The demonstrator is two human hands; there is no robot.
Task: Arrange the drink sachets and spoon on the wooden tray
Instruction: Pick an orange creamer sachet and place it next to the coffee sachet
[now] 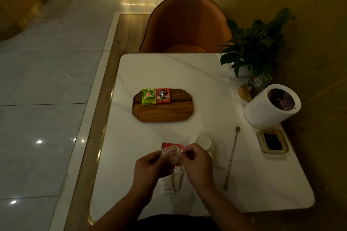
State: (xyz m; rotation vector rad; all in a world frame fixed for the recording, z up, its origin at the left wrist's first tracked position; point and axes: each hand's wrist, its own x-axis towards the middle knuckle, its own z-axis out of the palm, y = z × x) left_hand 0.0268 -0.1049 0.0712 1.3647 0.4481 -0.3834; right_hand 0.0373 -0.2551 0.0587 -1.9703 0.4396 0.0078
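Left hand (150,167) and right hand (197,165): both pinching creamer sachet (171,153) between them; white sachets (170,182) beneath hands; spoon (231,159) right of right hand; wooden tray (163,112) beyond hands, green sachet (148,96) and red sachet (163,95) side by side on it

two hands in shot: left hand (150,167), right hand (198,163). both bare, plain. forearms (227,210) bare too, right down to bottom edge of frame. light dim and yellowish, so fine detail on fingers mostly lost tbh. dark garment (169,224) shows between forearms, below near edge of tabletop (169,65). shirt or trousers, can't tell.
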